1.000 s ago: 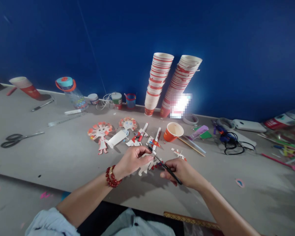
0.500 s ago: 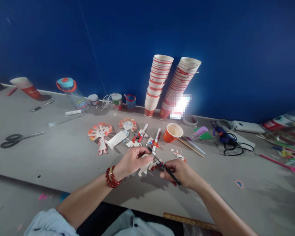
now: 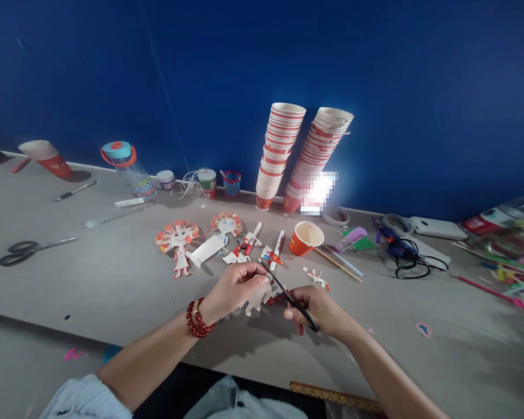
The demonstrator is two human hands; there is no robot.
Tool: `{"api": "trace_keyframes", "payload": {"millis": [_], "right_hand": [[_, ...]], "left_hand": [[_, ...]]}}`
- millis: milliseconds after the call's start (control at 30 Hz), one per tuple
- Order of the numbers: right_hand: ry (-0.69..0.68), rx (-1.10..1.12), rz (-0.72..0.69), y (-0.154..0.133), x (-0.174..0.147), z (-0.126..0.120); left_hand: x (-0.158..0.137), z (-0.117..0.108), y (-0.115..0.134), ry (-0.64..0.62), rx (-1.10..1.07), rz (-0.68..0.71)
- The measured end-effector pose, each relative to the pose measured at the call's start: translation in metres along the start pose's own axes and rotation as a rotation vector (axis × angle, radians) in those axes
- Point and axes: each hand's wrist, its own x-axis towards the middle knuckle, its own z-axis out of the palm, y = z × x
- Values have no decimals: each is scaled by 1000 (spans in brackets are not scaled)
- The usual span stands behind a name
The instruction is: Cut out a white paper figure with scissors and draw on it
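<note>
Desk, left to right. Far left: a second pair of scissors lies flat, dark handles leftward. Behind it, a short stack of paper cups leans over to the left, near a pen. Next, a clear bottle with a blue lid and orange handle; a white marker lies in front of it.

Left of centre: two paper figures with drawn faces and red-and-white fringes around the heads. A white rolled piece lies just beside them.

Left hand: fingers and thumb pinched together on a white paper cutout, part of which shows below the thumb. The full extent of the grip is hidden. Red beads at the wrist.

Right hand: fingers curled around black-handled scissors, tips pointing up and left, beside the left fingertips. Cannot tell how far apart the blades stand.

Behind the hands: two tall cup stacks near the wall, both tilted; a single orange cup stands in front of them. Further right: wooden stick, then a black cord, loosely looped.
</note>
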Motion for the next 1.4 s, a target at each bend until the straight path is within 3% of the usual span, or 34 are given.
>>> {"api": "trace_keyframes", "payload": {"millis": [233,567,867,1400], "right_hand": [[-16,41,-79,0,-1,-3],[7,53,-14,-2,-1,-2],[-123,55,-4,-2,-5,-10],[-176,58,-13,3,-5,-11]], "left_hand": [[1,-2,-8,-11,2,45],[-1,1,-5,-6,-108,26],[-2,-3,-1,-61,-62,96],[-2,-4,-4,-111,-53,104]]}}
